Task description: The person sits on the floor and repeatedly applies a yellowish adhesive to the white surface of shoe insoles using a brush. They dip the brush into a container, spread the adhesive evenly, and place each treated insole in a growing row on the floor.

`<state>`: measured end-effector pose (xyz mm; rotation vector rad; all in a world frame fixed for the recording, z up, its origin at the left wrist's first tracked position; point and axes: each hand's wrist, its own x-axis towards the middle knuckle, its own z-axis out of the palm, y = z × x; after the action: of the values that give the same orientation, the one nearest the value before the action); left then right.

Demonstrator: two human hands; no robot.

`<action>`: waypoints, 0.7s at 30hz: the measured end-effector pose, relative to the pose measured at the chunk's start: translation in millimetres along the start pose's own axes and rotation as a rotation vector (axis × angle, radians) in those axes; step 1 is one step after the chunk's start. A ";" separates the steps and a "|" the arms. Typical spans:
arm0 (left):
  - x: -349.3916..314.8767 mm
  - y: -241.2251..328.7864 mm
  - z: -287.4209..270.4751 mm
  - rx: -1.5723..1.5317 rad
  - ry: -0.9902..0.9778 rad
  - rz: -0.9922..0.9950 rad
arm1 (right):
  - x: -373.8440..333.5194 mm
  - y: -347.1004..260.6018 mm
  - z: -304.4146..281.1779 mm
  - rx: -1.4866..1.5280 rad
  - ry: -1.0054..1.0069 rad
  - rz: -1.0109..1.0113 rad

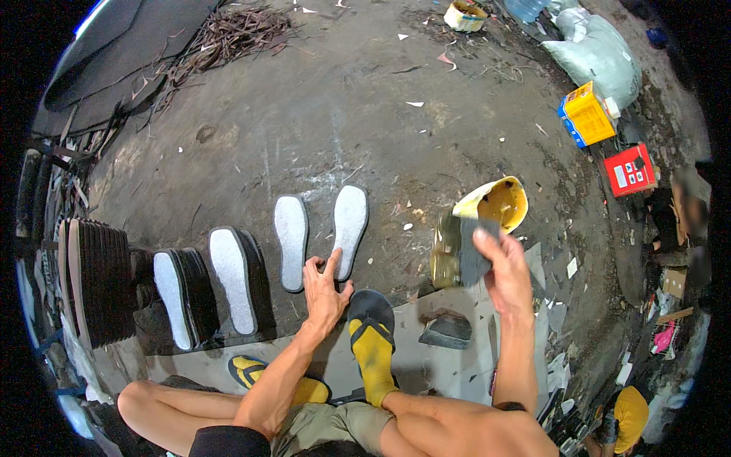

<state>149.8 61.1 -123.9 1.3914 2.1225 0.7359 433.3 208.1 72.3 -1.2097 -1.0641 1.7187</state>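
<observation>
My left hand point(326, 293) reaches to the heel of a white-topped shoe sole point(350, 225), its index finger stretched onto the surface and its thumb spread to the right. A second white-topped sole point(291, 240) lies just left of it, toe pointing away. Gripped between the thumb and fingers of my right hand point(504, 274) is a dark grey flat piece point(476, 247), its left part smeared by motion. Right behind that piece lies a cut-open yellowish container point(508, 199) with yellow-brown liquid inside, partly covered by the piece.
Stacked soles stand at left: a tall dark stack point(103, 282) and two white-topped stacks point(171, 297) point(234, 278). Dark scraps point(445, 331) lie on a grey sheet point(419, 365) before my sandalled feet. A yellow box point(588, 114), a red box point(630, 169) and a pale sack point(598, 61) line the right.
</observation>
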 end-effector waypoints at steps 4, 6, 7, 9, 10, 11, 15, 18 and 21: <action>0.0 -3.0 5.5 -0.114 0.084 0.051 | 63.6 -1.7 69.3 -0.173 -0.039 -0.291; 2.5 -2.0 7.5 -0.111 0.106 0.063 | 107.2 36.1 101.9 -0.427 0.063 -0.267; 3.6 -1.3 7.9 -0.109 0.110 0.065 | 120.4 61.6 114.7 -0.478 0.077 -0.263; 5.0 -0.6 7.2 -0.102 0.103 0.062 | 139.0 111.7 130.4 -0.838 0.106 -0.294; 4.9 -1.1 5.9 -0.109 0.045 0.052 | 144.0 132.0 134.1 -0.974 0.119 -0.212; 4.8 -1.1 5.6 -0.129 0.036 0.058 | 151.5 144.0 132.8 -1.031 0.184 -0.310; 2.1 -3.8 4.7 -0.135 0.012 0.064 | 184.7 151.9 128.0 -1.234 0.254 -0.450; 3.0 -4.6 6.0 -0.114 0.017 0.070 | 215.9 138.4 132.8 -1.329 -0.082 -0.459; 3.7 -4.1 6.1 -0.110 0.017 0.061 | 242.0 129.3 137.8 -1.364 -0.575 -0.692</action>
<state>149.8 64.2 -131.5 1.4014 2.0278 0.8774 223.5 355.0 -97.1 -0.7679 -2.8228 0.6331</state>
